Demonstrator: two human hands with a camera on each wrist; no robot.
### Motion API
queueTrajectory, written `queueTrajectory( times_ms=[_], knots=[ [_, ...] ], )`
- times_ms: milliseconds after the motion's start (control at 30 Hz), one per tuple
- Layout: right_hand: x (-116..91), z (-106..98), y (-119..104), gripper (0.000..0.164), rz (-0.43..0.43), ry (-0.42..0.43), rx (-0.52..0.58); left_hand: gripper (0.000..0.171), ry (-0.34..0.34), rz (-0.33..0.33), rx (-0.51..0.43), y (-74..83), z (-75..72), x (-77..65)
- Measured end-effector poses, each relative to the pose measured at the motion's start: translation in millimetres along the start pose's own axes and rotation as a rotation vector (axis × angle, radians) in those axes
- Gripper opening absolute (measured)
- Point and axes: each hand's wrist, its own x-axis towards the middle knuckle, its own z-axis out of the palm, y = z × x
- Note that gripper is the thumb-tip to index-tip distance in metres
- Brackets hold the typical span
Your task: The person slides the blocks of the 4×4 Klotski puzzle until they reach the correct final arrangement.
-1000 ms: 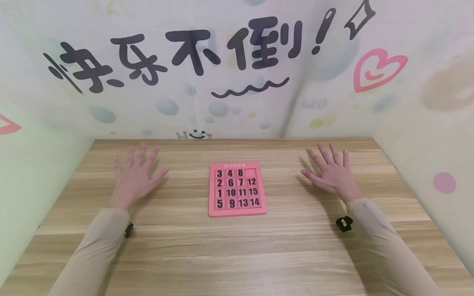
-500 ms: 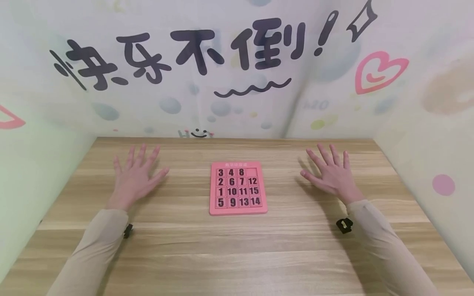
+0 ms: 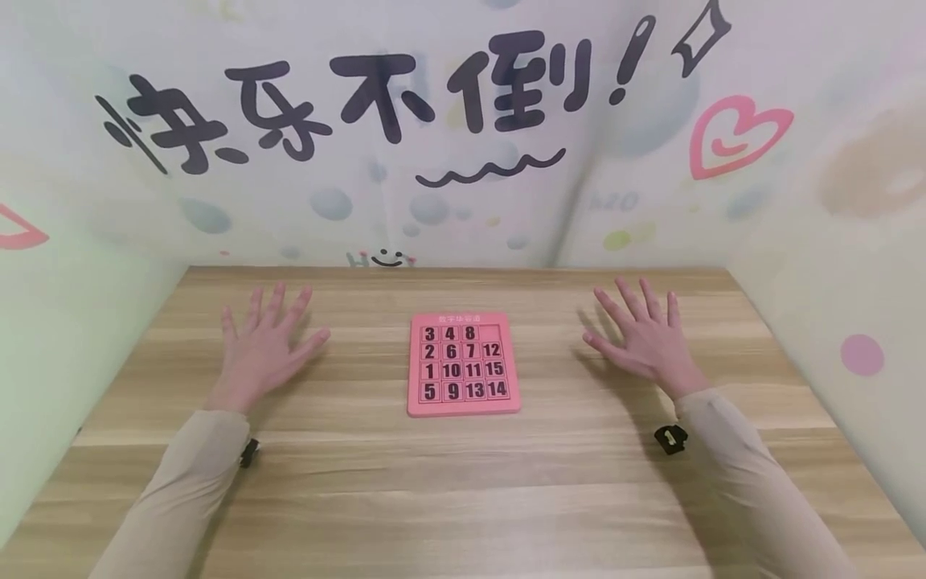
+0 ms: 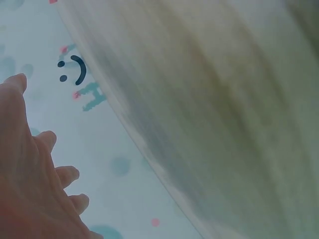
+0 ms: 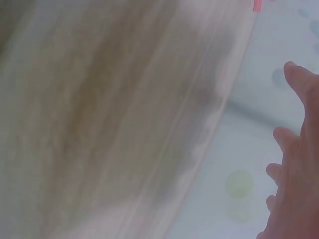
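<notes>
A pink number sliding puzzle [image 3: 463,408] lies flat on the wooden table, between the two hands and apart from both. Its numbered tiles sit in rows, with a vacant slot at the top right corner beside the 8 and above the 12. Left of it, my left hand [image 3: 262,352] is spread with fingers straight and nothing held. My right hand [image 3: 651,342] is spread the same way on the other side. Both wrist views show the extended fingers of the left hand [image 4: 30,169] and the right hand [image 5: 299,159]; neither touches the puzzle.
The wooden table [image 3: 463,498] reaches back to a printed wall cloth [image 3: 333,225] with dark lettering and a pink heart. Pale walls stand at both sides. A black wrist device [image 3: 249,452] shows at the left cuff and another black device [image 3: 671,439] at the right.
The head view shifts slightly. My right hand appears to move a few pixels leftward; both hands stay spread and the puzzle's tiles keep their places.
</notes>
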Motion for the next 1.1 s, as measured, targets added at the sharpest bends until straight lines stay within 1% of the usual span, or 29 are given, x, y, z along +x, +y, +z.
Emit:
queueTrajectory(
  times_ms=[167,367,533,633,733,867,1000,1100],
  knots=[
    [1.6,-0.1,-3.4,0.078,-0.011,-0.009,-0.006,0.078,-0.005,0.001,0.009,0.2,1.9,-2.2],
    [2.6,1.4,-5.3,0.078,-0.017,-0.013,0.002,0.078,0.013,0.001,-0.008,-0.1,3.7,-6.1],
    [3.8,-1.5,-6.9,0.078,-0.031,0.005,-0.004,0.078,0.027,0.006,-0.012,-0.7,5.9,-5.0],
    [4.5,-2.7,-8.4,0.077,-0.04,-0.001,-0.004,0.079,0.012,0.006,-0.008,2.1,6.5,-2.9],
    [5.6,-1.7,-10.5,0.076,-0.069,-0.012,0.004,0.08,-0.013,0.008,-0.012,8.8,6.3,-0.3],
    [9.8,1.0,-15.8,0.073,-0.142,-0.001,0.03,0.078,-0.038,0.033,-0.055,23.4,6.5,3.4],
    [16.7,3.5,-23.3,0.071,-0.227,0.02,0.039,0.075,-0.062,0.107,-0.068,41.6,12.1,4.2],
    [24.0,4.5,-30.0,0.069,-0.286,0.044,0.033,0.074,-0.074,0.172,-0.052,54.7,19.8,1.1]
  ],
)
